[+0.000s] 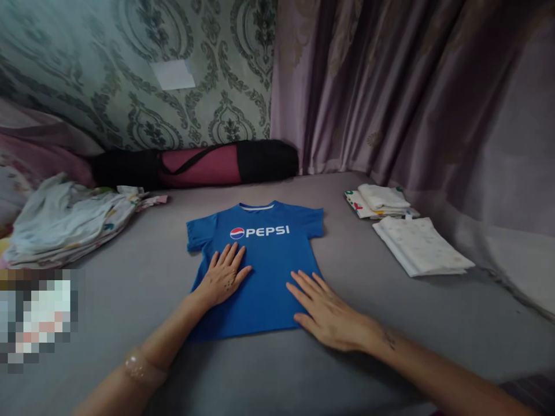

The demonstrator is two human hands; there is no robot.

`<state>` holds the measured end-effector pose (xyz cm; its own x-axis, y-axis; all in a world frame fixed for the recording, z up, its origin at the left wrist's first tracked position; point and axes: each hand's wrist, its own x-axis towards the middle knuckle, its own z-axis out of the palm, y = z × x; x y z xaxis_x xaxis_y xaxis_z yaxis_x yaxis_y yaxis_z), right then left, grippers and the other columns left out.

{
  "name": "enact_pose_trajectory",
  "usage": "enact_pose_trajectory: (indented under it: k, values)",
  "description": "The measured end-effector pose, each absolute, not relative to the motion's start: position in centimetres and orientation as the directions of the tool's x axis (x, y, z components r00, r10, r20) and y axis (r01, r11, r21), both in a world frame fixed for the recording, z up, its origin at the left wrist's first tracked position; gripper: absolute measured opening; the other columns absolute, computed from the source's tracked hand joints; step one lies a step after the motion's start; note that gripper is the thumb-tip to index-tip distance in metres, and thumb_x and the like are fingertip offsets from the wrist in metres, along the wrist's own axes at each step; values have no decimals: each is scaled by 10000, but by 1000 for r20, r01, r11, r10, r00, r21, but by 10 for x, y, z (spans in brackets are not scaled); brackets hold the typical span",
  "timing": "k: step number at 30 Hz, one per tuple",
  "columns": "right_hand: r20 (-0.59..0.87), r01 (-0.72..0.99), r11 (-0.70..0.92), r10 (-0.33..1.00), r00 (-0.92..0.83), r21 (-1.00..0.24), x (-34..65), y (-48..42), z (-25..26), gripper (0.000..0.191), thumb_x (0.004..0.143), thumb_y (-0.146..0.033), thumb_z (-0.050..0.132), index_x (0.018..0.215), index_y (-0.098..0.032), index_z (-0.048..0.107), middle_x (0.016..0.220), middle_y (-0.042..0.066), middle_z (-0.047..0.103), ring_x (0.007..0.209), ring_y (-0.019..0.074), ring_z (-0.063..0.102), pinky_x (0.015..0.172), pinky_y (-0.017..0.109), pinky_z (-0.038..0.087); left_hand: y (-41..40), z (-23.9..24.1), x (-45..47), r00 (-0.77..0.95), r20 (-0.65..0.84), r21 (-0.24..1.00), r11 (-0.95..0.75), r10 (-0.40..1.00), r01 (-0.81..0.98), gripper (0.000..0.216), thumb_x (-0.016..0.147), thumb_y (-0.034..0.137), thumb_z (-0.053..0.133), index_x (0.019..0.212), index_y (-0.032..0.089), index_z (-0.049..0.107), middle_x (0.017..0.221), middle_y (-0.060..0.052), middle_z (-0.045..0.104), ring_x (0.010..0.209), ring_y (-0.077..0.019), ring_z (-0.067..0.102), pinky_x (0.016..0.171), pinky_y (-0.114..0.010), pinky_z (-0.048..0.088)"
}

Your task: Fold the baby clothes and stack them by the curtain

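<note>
A small blue T-shirt with a white PEPSI logo lies spread flat, front up, on a grey bed sheet. My left hand rests flat on the shirt's left side, fingers stretched out. My right hand lies flat over the shirt's lower right edge, fingers extended and pointing left and up. Neither hand holds anything.
A heap of unfolded pale clothes lies at the left. Folded white cloths and a smaller folded stack sit at the right. A black-and-maroon rolled bag lies along the patterned wall. Purple curtains hang behind.
</note>
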<state>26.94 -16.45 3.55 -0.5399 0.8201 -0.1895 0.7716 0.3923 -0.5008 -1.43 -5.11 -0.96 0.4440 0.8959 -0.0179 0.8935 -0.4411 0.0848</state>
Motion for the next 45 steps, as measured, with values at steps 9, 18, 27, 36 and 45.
enact_pose_trajectory:
  k: [9, 18, 27, 36, 45]
  values:
    - [-347, 498, 81, 622, -702, -863, 326, -123, 88, 403, 919, -447, 478, 1179, -214, 678, 1117, 72, 711, 1061, 197, 644, 952, 330, 471, 25, 33, 19, 506, -64, 283, -471, 860, 836, 290, 873, 414, 483, 925, 210, 683, 905, -96, 693, 895, -257, 650, 816, -339, 469]
    - [33, 749, -406, 869, 494, -523, 357, 48, 29, 400, 908, -397, 440, 927, -114, 723, 971, 196, 698, 968, 285, 651, 797, 368, 485, 95, -4, 145, 599, 202, 316, -630, 775, 709, 378, 923, 162, 397, 1270, 114, 540, 1321, -155, 567, 1267, -220, 495, 1072, -334, 375]
    - [143, 811, -316, 889, 434, -492, 336, 65, -4, 347, 875, -322, 485, 1109, -108, 626, 1093, 186, 647, 1071, 277, 596, 894, 355, 439, 94, -28, 152, 501, 185, 211, -533, 845, 820, 504, 988, 362, 272, 1408, 136, 437, 1495, -124, 400, 1434, -283, 237, 1166, -486, 193]
    - [176, 702, -261, 856, 485, -663, 323, 62, 4, 396, 952, -342, 318, 1237, -125, 486, 1076, 173, 649, 1031, 285, 610, 851, 354, 431, 96, -28, 155, 458, 137, 227, -478, 878, 849, 672, 955, 572, 212, 1460, 162, 380, 1530, -113, 339, 1438, -316, 212, 1167, -503, 151]
    - [127, 825, -438, 852, 508, -357, 323, 45, 9, 399, 982, -386, 315, 1227, -172, 546, 956, 181, 668, 931, 303, 652, 782, 408, 454, 94, -28, 156, 446, 124, 231, -463, 886, 856, 706, 939, 605, 229, 1475, 163, 355, 1544, -118, 307, 1438, -333, 201, 1162, -517, 141]
